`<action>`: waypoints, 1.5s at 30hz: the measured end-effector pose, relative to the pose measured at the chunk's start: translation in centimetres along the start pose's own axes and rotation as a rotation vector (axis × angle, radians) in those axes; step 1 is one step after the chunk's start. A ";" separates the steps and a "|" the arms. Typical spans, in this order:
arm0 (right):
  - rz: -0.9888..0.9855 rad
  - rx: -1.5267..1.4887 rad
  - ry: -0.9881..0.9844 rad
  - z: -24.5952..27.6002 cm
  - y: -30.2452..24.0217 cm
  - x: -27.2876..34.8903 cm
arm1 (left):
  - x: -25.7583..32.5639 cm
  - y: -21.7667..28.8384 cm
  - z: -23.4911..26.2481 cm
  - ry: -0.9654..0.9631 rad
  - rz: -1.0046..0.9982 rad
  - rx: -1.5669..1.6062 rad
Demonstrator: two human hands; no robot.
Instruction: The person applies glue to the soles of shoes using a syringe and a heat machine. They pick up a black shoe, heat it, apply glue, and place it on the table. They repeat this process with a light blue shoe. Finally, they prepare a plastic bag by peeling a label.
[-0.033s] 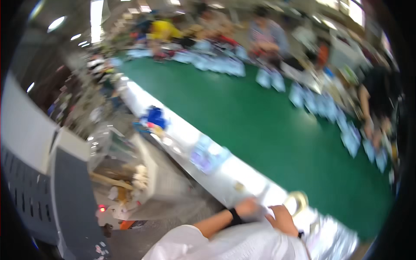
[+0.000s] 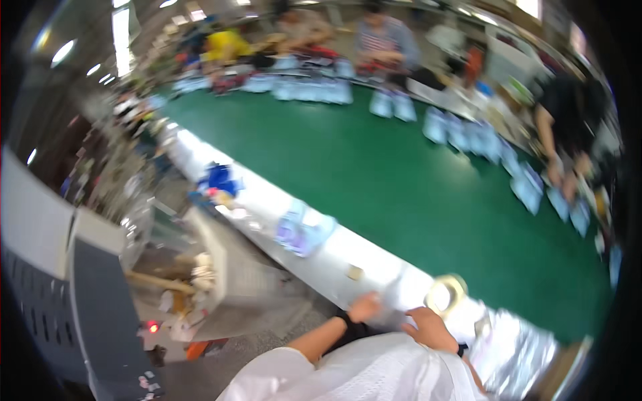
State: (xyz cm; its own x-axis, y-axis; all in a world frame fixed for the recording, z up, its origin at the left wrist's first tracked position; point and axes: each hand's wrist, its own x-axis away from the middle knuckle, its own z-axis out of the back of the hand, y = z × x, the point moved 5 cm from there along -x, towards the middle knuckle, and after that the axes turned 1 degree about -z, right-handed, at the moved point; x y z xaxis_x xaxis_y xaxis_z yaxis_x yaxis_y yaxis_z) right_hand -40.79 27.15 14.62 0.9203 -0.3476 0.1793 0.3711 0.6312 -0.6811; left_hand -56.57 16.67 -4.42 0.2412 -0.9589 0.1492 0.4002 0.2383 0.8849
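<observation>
My left hand (image 2: 364, 307), with a dark band at its wrist, is over the near edge of the shiny metal ledge (image 2: 384, 257). Motion smears its fingers, so their grip cannot be made out. To its right, my right hand (image 2: 431, 329) is low over the same ledge, thumb and forefinger apart, with nothing visible between them. Just beyond it lies a roll of pale yellow tape (image 2: 446, 295). A small tan piece (image 2: 355, 272) rests on the ledge beyond my left hand. Farther left on the ledge is a pair of light blue shoe pieces (image 2: 302, 229) with purple parts.
A green conveyor belt (image 2: 348, 174) runs beyond the ledge, with rows of light blue shoe pieces (image 2: 311, 90) along its far side, where several people work. A blue bundle (image 2: 219, 180) sits on the ledge. Crinkled clear plastic (image 2: 511, 351) lies at right; a pale bin (image 2: 234, 267) stands at left.
My hands have moved apart; the left has shifted left, away from the right. The whole view has swung slightly, so the scene sits farther left and higher.
</observation>
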 end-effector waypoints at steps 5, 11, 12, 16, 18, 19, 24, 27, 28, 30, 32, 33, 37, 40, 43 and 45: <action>-0.405 -0.264 -0.263 -1.1 7.6 13.7 | 7.7 2.0 -4.9 -0.024 0.724 0.313; -0.621 -0.314 0.010 -1.7 12.9 25.7 | 5.9 8.7 -9.5 0.197 0.257 -0.272; -0.630 -0.402 0.000 -2.2 12.9 26.2 | 4.9 11.9 -9.9 0.087 0.274 -0.168; -0.640 -0.767 0.031 -4.0 13.5 24.5 | 2.4 16.1 -14.8 -0.053 0.109 -0.019; -0.658 -1.044 0.111 -4.7 14.2 21.9 | 0.2 14.0 -18.7 -0.053 -0.125 0.002; -0.627 -1.148 0.197 -4.5 14.7 20.3 | -0.5 13.0 -20.4 -0.014 -0.240 -0.117; -0.587 -0.574 0.597 -8.5 23.6 15.3 | 4.4 9.9 -17.4 -0.212 -0.018 -0.064; -0.423 -0.350 0.646 -12.0 28.4 13.9 | 13.8 3.4 -7.5 -0.049 0.253 0.602; -0.390 -0.300 0.634 -11.2 25.0 13.0 | 18.8 2.2 -3.2 0.252 0.396 0.741; -0.308 -0.281 0.494 -9.8 17.4 9.7 | 30.3 -7.2 3.3 0.723 0.213 0.508; -0.205 -0.229 0.353 -9.2 10.5 6.3 | 43.2 -6.9 12.1 0.951 0.548 -0.568; -0.170 -0.196 0.311 -9.0 7.3 5.6 | 48.9 -1.5 17.3 1.496 0.738 -0.174; 0.013 -0.084 -0.008 -12.0 -2.5 2.9 | 66.1 15.0 31.4 1.960 0.559 -0.830; 0.051 0.009 -0.116 -13.5 -5.2 3.3 | 65.0 25.9 40.5 1.827 0.632 -1.494; 0.052 0.075 -0.203 -14.7 -6.8 4.5 | 65.6 29.3 47.2 1.614 0.996 -1.725; 0.007 0.117 -0.236 -15.1 -6.9 5.4 | 65.0 29.6 49.3 1.503 0.999 -1.779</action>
State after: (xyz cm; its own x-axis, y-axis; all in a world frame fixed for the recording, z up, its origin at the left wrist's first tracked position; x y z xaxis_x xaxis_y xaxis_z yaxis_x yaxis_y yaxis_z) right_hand -40.23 10.47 9.55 0.9211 -0.1799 0.3452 0.3638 0.7136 -0.5987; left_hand -72.62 -46.24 53.20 0.5500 -0.0708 -0.8322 -0.3313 0.8961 -0.2952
